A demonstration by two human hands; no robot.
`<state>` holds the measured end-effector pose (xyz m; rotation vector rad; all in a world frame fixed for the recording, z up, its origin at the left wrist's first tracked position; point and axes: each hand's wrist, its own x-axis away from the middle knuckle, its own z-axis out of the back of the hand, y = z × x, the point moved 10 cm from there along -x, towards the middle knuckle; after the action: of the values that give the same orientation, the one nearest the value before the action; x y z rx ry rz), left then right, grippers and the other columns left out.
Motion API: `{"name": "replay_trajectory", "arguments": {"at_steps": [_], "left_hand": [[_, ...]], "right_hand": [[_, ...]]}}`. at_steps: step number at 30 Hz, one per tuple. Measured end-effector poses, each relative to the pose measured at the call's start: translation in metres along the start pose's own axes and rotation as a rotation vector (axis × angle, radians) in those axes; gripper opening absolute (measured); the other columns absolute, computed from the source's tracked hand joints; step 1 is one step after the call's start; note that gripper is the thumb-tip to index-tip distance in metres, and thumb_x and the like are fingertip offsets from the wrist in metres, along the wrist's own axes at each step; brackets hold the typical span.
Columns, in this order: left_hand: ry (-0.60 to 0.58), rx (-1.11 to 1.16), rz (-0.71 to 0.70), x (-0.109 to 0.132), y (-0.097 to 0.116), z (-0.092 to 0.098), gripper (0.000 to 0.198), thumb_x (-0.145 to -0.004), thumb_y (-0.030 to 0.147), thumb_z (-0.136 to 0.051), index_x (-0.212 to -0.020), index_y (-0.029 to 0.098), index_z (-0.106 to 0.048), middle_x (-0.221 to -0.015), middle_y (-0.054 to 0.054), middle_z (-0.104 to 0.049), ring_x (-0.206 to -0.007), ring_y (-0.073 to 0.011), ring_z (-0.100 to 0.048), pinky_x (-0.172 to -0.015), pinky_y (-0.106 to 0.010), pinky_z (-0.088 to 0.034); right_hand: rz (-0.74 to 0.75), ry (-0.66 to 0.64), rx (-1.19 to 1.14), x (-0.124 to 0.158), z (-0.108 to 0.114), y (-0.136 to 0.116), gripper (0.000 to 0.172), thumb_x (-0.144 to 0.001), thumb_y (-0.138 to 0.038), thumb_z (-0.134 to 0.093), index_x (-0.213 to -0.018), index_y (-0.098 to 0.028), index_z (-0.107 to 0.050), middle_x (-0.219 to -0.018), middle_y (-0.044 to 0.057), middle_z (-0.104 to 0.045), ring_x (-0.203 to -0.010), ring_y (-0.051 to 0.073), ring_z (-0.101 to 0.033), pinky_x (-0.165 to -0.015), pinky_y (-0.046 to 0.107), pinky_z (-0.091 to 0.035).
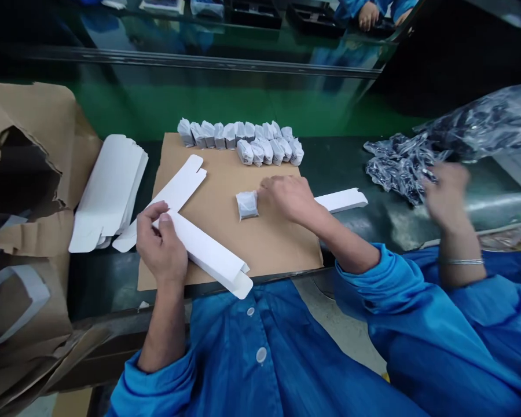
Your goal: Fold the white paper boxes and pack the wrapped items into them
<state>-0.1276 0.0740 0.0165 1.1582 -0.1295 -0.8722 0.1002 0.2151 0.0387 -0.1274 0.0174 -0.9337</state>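
My left hand (162,246) is wrapped round a long white carton (211,249), which slants down to the right with its flap end near the table's front edge. A small packet in whitish wrapping (247,205) lies on the brown cardboard sheet (217,185). Beside its right edge is my right hand (286,197), knuckles up and slightly blurred; the fingertips are partly hidden, and I cannot tell whether they grip it. A flat white carton (178,188) lies behind my left hand. Another white carton (342,200) sticks out beyond my right wrist.
Similar wrapped packets (219,136) stand in two rows at the sheet's back. Flat white cartons (106,191) are stacked left, beside a torn cardboard box (47,139). At right, a co-worker's blurred hand (449,197) is at clear plastic bags (395,165). Another person's hands (368,16) show across the bench.
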Motion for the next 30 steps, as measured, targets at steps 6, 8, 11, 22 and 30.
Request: {"name": "replay_trajectory", "arguments": {"at_steps": [6,8,11,22,30], "left_hand": [[-0.373,-0.396,-0.475,0.029,0.044,-0.009,0.057,-0.094,0.02,-0.042,-0.151,0.019,-0.033,-0.154,-0.016,-0.041,-0.145,-0.0313,-0.034,-0.118,-0.053,-0.028],[-0.694,-0.491,-0.732,0.062,0.057,-0.024,0.066,-0.09,0.011,-0.04,-0.153,0.026,-0.028,-0.156,-0.009,-0.04,-0.147,-0.0291,-0.032,-0.119,-0.053,-0.027],[-0.959,-0.587,-0.94,0.093,0.059,-0.034,0.065,-0.088,0.009,-0.043,-0.149,0.029,-0.037,-0.151,-0.006,-0.047,-0.143,-0.0303,-0.038,-0.118,-0.056,-0.025],[-0.834,-0.726,-0.869,0.078,0.072,-0.081,0.059,-0.091,0.044,-0.056,-0.138,0.009,-0.05,-0.127,-0.02,-0.059,-0.111,-0.0365,-0.056,-0.096,-0.049,-0.047],[-0.91,-0.68,-0.91,0.091,0.076,-0.094,0.044,-0.097,0.024,-0.043,-0.137,0.034,-0.055,-0.141,-0.015,-0.051,-0.111,-0.035,-0.058,-0.082,-0.049,-0.05]], "right_hand": [[0.506,0.077,0.236,0.025,-0.005,-0.063,0.041,-0.098,-0.008,-0.035,-0.133,-0.023,-0.051,-0.144,0.014,-0.047,-0.113,0.027,-0.053,-0.076,0.035,-0.044],[0.626,0.059,0.261,0.028,-0.013,-0.077,0.03,-0.1,-0.012,-0.035,-0.118,-0.017,-0.058,-0.138,0.015,-0.052,-0.114,0.028,-0.052,-0.078,0.037,-0.046],[0.491,0.101,0.047,0.021,-0.007,-0.06,0.02,-0.097,-0.013,-0.043,-0.112,-0.014,-0.056,-0.121,0.014,-0.061,-0.107,0.025,-0.056,-0.079,0.035,-0.047],[-0.101,0.045,-0.007,0.083,-0.021,0.042,0.042,-0.091,-0.044,-0.063,-0.119,-0.014,-0.058,-0.118,0.015,-0.066,-0.109,0.03,-0.057,-0.087,0.041,-0.046],[-0.052,-0.072,0.057,0.062,-0.017,0.018,0.053,-0.101,-0.05,-0.042,-0.142,-0.017,-0.046,-0.095,0.012,-0.072,-0.086,0.027,-0.065,-0.069,0.033,-0.043]]}}
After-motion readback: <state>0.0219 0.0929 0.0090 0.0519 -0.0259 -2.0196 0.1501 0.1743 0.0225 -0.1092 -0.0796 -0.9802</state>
